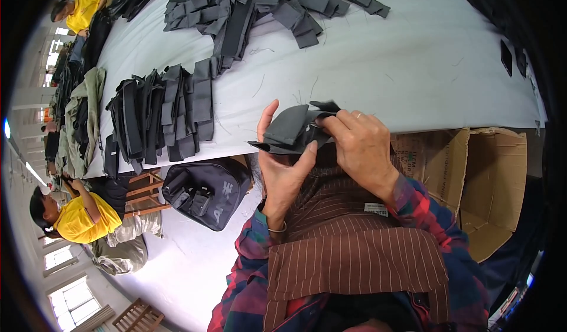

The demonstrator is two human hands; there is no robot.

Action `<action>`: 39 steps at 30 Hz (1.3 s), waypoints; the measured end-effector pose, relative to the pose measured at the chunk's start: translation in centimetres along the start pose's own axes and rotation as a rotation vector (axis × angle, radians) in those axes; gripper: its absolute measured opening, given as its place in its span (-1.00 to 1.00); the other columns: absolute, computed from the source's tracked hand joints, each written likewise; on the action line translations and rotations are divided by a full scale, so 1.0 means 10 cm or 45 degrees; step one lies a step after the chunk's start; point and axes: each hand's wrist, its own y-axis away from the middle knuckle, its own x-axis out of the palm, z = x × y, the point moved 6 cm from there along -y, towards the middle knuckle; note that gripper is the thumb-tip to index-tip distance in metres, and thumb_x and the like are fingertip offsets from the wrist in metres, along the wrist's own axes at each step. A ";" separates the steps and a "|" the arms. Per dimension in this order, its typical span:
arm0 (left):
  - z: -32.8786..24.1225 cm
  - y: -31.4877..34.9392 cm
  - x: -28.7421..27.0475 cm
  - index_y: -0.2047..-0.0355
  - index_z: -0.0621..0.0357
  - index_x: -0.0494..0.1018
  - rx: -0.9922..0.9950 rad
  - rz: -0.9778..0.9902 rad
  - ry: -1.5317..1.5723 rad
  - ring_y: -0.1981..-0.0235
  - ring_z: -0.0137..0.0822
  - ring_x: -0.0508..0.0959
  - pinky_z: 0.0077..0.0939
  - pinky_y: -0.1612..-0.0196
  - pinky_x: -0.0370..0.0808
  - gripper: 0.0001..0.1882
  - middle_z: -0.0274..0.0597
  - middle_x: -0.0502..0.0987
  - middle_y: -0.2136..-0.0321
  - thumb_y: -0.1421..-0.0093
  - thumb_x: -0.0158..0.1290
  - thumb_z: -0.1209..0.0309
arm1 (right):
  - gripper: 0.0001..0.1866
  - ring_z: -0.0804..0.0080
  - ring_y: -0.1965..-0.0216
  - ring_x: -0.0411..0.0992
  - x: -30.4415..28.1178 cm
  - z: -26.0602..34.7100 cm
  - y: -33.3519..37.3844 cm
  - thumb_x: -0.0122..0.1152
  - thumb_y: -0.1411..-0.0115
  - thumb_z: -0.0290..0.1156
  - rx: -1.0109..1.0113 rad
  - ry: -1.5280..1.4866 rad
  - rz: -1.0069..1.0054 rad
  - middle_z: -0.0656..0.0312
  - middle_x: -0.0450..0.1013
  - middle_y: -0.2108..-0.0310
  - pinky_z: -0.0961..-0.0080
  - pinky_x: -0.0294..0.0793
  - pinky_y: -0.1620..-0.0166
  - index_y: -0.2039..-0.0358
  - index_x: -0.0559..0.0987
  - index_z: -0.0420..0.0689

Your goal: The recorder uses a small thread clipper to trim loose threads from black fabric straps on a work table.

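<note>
Between my two hands is a dark grey fabric piece [286,126], folded and flap-like, held just off the table's near edge. My left hand [282,175] supports it from below, thumb along its lower edge and a finger raised behind it. With fingertips pinched together, my right hand [358,143] grips its right end. Part of the piece is hidden behind the right fingers. Ahead and to the left, a row of similar grey fabric strips [171,110] lies side by side on the white table [354,72]. Farther back is a loose heap of more grey strips [236,7].
An open cardboard box [493,184] stands at my right, below the table edge. A black bag [207,193] with dark pieces in it sits at the left by a wooden chair [142,193]. Two people in yellow shirts [88,220] are at the left. A dark phone-like object [506,58] lies far right.
</note>
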 end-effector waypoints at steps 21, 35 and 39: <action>0.04 -0.09 -0.15 -0.22 0.17 -0.03 -0.191 0.191 0.454 0.22 -0.15 0.60 -0.32 0.15 0.60 -0.44 0.19 0.49 0.11 -0.26 -0.09 0.59 | -0.81 0.29 0.45 0.42 -0.19 -0.26 0.04 0.18 -0.13 -0.47 0.328 -0.777 0.139 0.17 0.48 0.45 0.48 0.38 0.35 0.21 0.60 -0.11; 0.20 0.00 -0.10 -0.25 0.18 -0.07 -0.374 0.234 0.553 0.41 -0.10 0.64 -0.31 0.33 0.64 -0.41 0.23 0.55 0.31 -0.27 -0.09 0.58 | -0.86 0.29 0.53 0.37 -0.08 -0.24 -0.03 0.25 -0.03 -0.47 0.028 -0.604 -0.079 0.29 0.44 0.56 0.41 0.29 0.41 0.33 0.60 -0.05; 0.25 0.01 -0.12 -0.15 0.20 -0.01 -0.426 0.215 0.492 0.51 -0.12 0.63 -0.36 0.42 0.62 -0.50 0.22 0.56 0.39 -0.28 -0.07 0.53 | -0.88 0.30 0.52 0.38 -0.14 -0.22 -0.03 0.25 -0.03 -0.48 0.108 -0.654 -0.085 0.28 0.48 0.52 0.41 0.30 0.40 0.36 0.59 -0.05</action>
